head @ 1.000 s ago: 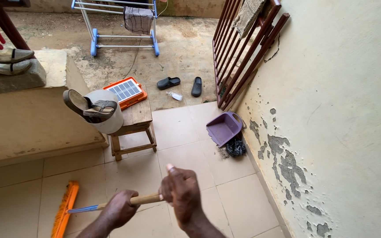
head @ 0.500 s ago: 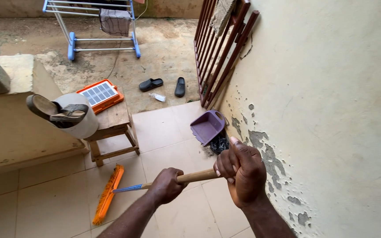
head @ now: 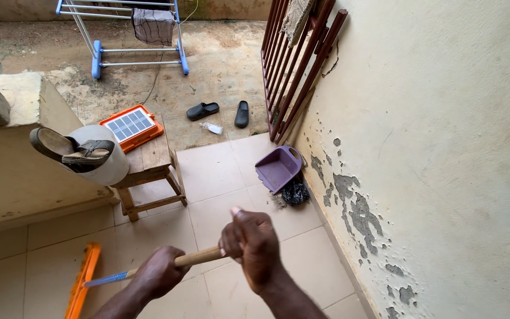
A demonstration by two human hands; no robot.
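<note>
Both hands gripping a broom handle over a tiled floor.

The left hand [head: 159, 273] is wrapped around the wooden broom handle [head: 199, 257] lower down, and the right hand [head: 249, 243] is clenched on its upper end, the two hands near each other but apart. The handle slants down to the left to the orange broom head [head: 82, 282], which rests on the tiled floor [head: 219, 177] near its lower left edge. Further along the floor, against the wall [head: 444, 147] on the right, a purple dustpan [head: 277, 169] lies just beside a dark heap of rubbish [head: 295, 192]. A wooden stool [head: 151, 159] at the left edge of the tiles carries a white bucket [head: 106, 165] with a sandal [head: 69, 151] lying on top, and an orange solar panel [head: 128, 126].
</note>
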